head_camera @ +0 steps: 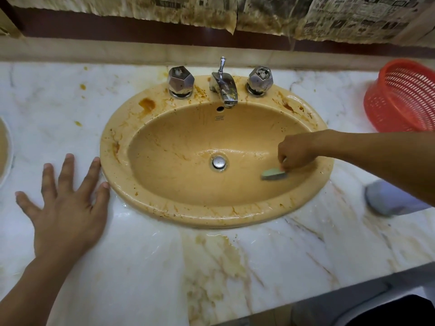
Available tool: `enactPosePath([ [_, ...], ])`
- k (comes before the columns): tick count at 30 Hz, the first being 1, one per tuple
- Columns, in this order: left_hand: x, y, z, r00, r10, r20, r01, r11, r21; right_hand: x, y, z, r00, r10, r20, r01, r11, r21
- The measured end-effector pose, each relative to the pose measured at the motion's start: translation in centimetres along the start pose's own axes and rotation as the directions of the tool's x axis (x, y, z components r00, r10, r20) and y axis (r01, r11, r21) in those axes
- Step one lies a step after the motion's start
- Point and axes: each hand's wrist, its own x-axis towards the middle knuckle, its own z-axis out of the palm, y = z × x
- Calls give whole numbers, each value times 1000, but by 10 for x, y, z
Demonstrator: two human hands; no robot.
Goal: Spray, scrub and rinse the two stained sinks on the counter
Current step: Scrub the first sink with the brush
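step: scrubbing, by the looks of it; wet sheen all over, so spray probably done, rinse not yet
right hand (pixel 295 152): reaching in from the right, curled round a green scrub pad (pixel 274 174), pinching it from the top
scrub pad: down on the right slope of the sink (pixel 179 142), just right of the drain (pixel 219 163), long axis roughly left-to-right, a bit blurred
left hand (pixel 68 203): flat on the counter (pixel 164 267), spread wide, holding nothing, index tip touching the sink's left rim or just beside it, hard to call
worst grime: orange blotch (pixel 147 104) on the far-left rim, brown streak (pixel 288 105) on the far-right rim, smaller smears round the left and near rim
key relation: most of the mess up on the rim, not down in the bowl with the pad; brown streak straight out on the far side of the pad and closest to the scrubbing hand; orange blotch clear across the bowl, nearer the idle hand
next move, just guessing: up the right wall to that streak first, pad turned long side along the rim
second sink (pixel 3 151): only a sliver at the left edge, past the left hand, too little showing to judge
other stuff: faucet (pixel 223 87) between two knobs at the far rim, red basket (pixel 404 97) far right, blurry grey thing (pixel 386 198) under the right forearm, no clue what
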Motion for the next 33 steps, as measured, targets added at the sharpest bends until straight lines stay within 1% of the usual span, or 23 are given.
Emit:
enactPosePath([
  [1,-1,1,-1,1000,4,-4,-4,1000,-2,6,-3,3,997,26,-76,-27,1000,-13],
  [2,-1,1,-1,1000,11,-3,-11,1000,0,11,-13,9,990,27,-140,-24,1000,19],
  [3,-1,1,-1,1000,10,-2,-10,1000,3,17,-27,15,985,-6,-170,19,997,70],
  [5,-1,1,-1,1000,3,-5,-3,1000,5,18,-55,26,976,-165,-142,190,964,186],
  [6,-1,0,0,1000,2,-4,-2,1000,5,13,-61,28,965,-237,-110,257,934,247],
  [7,-1,-1,0,1000,4,-5,-4,1000,5,3,-60,23,958,-275,-81,287,911,296],
  [9,-1,-2,1,1000,-2,-6,2,1000,1,-19,-40,3,959,-282,26,263,920,290],
  [11,-1,-1,1,1000,-13,-1,13,1000,-12,-36,-15,-13,976,-170,139,141,971,194],
  [12,-1,-1,2,1000,-14,-3,14,1000,-16,-42,-8,-17,980,-115,160,96,988,121],
  [14,0,-2,2,1000,-9,-4,9,1000,-14,-41,-13,-15,992,-58,109,56,998,25],
  [15,1,-2,3,1000,-7,-6,7,1000,-12,-39,-23,-9,994,-74,77,70,996,57],
  [17,1,-5,5,1000,-9,-9,9,1000,-6,-35,-42,3,986,-166,32,157,967,201],
  [18,2,-7,6,1000,-4,-10,4,1000,-7,-37,-45,4,980,-198,29,184,950,252],
  [20,3,-10,8,1000,18,-10,-18,1000,-1,-52,-30,-4,976,-202,80,172,943,284],
  [21,4,-11,9,1000,21,-2,-21,1000,2,-58,-16,-7,978,-165,125,129,959,253],
  [22,4,-11,10,1000,22,4,-22,1000,2,-65,0,-11,982,-95,162,62,979,195],
  [23,6,-12,10,1000,22,5,-22,1000,2,-70,17,-15,987,7,159,-22,995,96],
  [25,7,-11,9,1000,7,-1,-7,1000,4,-75,39,-21,986,166,36,-162,983,-92],
  [26,7,-11,9,1000,3,0,-3,1000,7,-71,43,-22,977,206,-52,-212,967,-145],
  [28,6,-12,9,1000,3,-3,-3,1000,20,-61,35,-22,952,233,-199,-276,934,-227],
  [29,6,-12,10,1000,5,-4,-5,1000,22,-59,27,-16,947,220,-233,-281,919,-277],
  [30,7,-12,10,1000,4,-4,-4,1000,14,-60,19,-8,954,190,-231,-257,916,-308],
  [33,8,-14,12,1000,5,-10,-5,1000,5,-75,-2,7,993,110,-51,-119,955,-272],
])
